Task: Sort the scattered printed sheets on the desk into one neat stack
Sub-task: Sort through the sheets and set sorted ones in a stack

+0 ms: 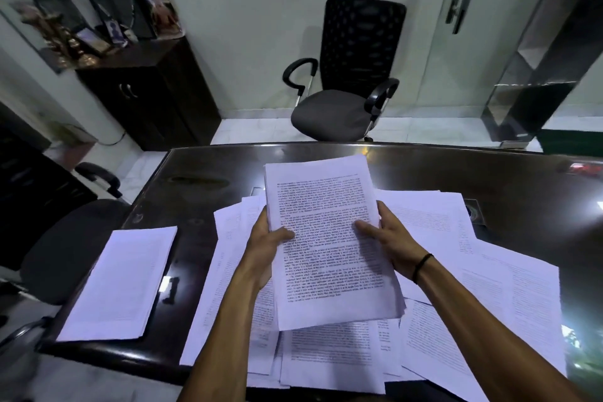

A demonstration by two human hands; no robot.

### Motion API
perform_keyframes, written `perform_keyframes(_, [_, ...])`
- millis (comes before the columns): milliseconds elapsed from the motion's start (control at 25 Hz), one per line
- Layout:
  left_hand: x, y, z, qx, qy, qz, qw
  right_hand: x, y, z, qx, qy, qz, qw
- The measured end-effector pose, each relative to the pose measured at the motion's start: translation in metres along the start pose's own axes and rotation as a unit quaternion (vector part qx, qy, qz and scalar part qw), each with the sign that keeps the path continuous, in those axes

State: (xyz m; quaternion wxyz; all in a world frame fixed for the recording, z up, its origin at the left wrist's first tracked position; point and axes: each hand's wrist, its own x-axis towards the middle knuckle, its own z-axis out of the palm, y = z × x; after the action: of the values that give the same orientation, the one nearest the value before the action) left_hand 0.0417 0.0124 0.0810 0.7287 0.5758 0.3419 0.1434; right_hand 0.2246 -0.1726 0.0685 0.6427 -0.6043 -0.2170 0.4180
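Both hands, left hand [266, 238] and right hand [388, 233], clasped the held bundle [329, 245] above scattered sheets [509, 271]; neat stack [120, 281] lay leftward, nearer the left hand, probably aligned likewise.

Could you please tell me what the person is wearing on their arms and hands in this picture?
Both forearms are bare, with no sleeves in view. The right wrist carries a thin black band, like a hair tie or cord bracelet. The left hand and right hand show no gloves; no rings or watch can be made out.
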Motion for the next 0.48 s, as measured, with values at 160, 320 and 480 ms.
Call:
perform_keyframes(160, [-0.030, -0.017, -0.034, -0.045, 0.034, -0.033, 0.998, -0.002, 0.022, 0.026, 0.001, -0.058, 0.038, 0.998])
perform_keyframes(320, [-0.065, -0.046, -0.082, -0.080, 0.092, -0.093, 0.988, 0.009, 0.050, 0.083, -0.043, -0.050, 0.058, 0.996])
perform_keyframes(480, [-0.086, -0.063, -0.147, -0.080, 0.121, -0.106, 0.984, 0.030, 0.074, 0.152, -0.088, -0.062, 0.079, 0.991])
